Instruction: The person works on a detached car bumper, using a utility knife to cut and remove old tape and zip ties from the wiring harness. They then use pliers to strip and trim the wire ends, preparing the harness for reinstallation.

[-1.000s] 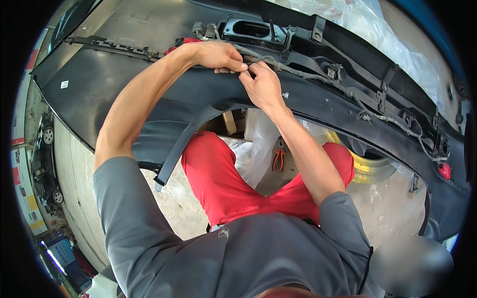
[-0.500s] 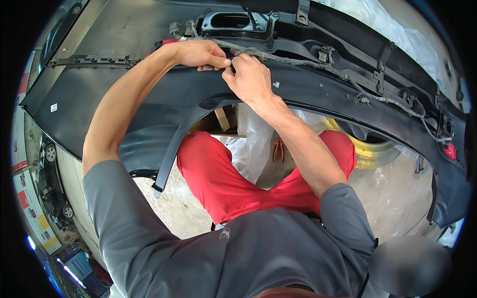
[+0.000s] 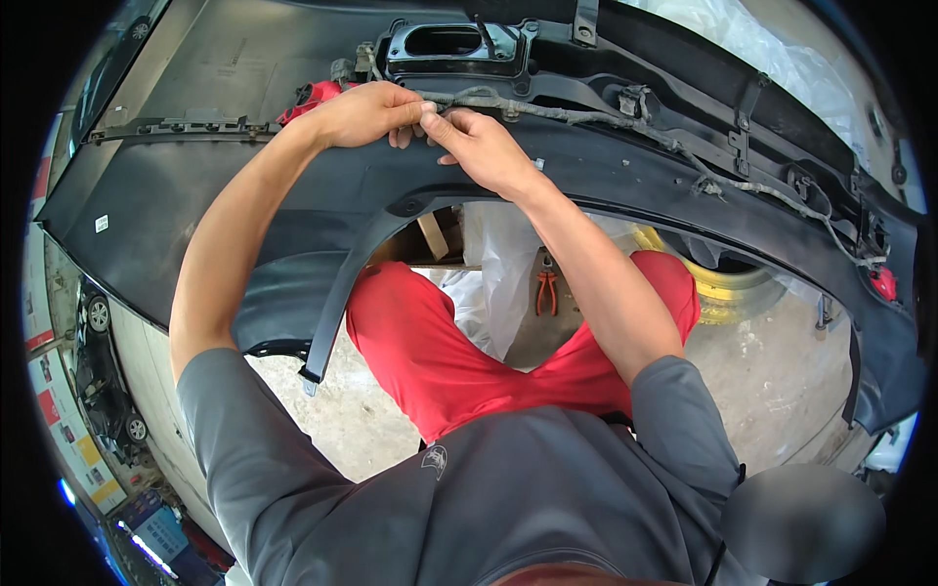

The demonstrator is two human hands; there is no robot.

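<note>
The left hand (image 3: 366,115) and the right hand (image 3: 481,148) meet over the black panel (image 3: 322,210), thumbs and fingertips pinched close together. Whether either grips anything cannot be told, since the fingers hide what lies between them. The harness (image 3: 562,114), wrapped in grey, lies along the panel; from just beside the joined fingertips it runs across toward the right end, sagging nearer the near edge as it goes.

Above the hands, toward the far edge, a metal frame (image 3: 430,66) surrounds an oblong opening. One red piece (image 3: 311,99) sits just behind the left wrist; another, the red plug (image 3: 883,283), is by the panel's right end. A white label (image 3: 102,224) is stuck near the left end.

Below the panel's curved near edge, orange-handled pliers (image 3: 546,289) lie between the person's red-trousered knees. A yellow ring (image 3: 743,298) rests on the floor (image 3: 762,376), partly under the panel, beyond the right knee.
</note>
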